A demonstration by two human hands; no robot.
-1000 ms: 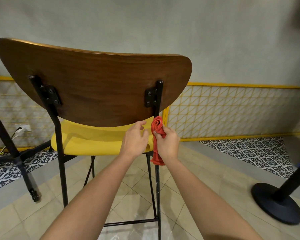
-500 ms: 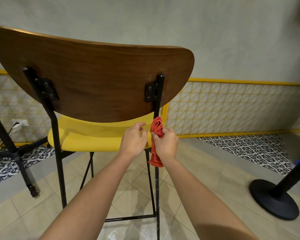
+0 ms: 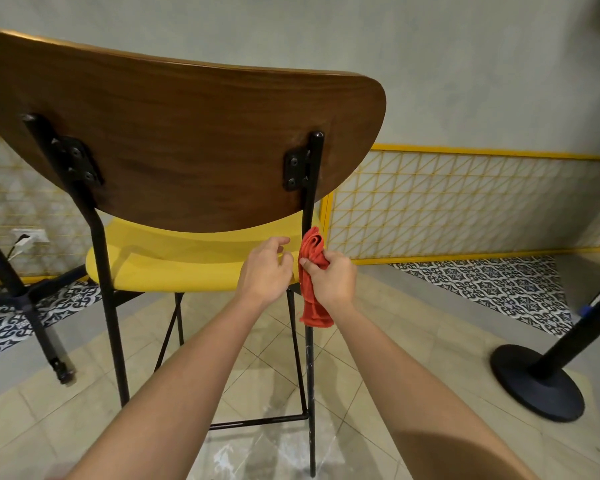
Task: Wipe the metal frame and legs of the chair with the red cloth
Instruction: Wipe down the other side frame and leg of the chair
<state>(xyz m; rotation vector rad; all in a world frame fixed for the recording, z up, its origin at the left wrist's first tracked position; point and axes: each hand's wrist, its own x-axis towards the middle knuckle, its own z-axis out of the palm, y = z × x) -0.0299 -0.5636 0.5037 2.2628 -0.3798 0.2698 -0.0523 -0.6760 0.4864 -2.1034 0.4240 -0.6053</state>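
Landmark: the chair's right rear leg point(image 3: 310, 358), a black metal tube running from the wooden backrest point(image 3: 187, 140) down to the tiled floor point(image 3: 264, 375).

Far left of it, a black table base point(image 3: 18, 296) stands on patterned tiles. Nearer, the left rear leg point(image 3: 110, 306) rises beside the yellow seat point(image 3: 187, 261).

Just left of the landmark leg, the left hand point(image 3: 265, 270) rests against the seat's rear edge — fingers loosely curled, gripping nothing.

On the leg itself, at seat height, the right hand point(image 3: 331, 278) is closed round the red cloth point(image 3: 312, 271), pressing it to the tube; the cloth's loose end hangs below the hand.

Far right of the leg — a black stanchion base point(image 3: 537, 382).
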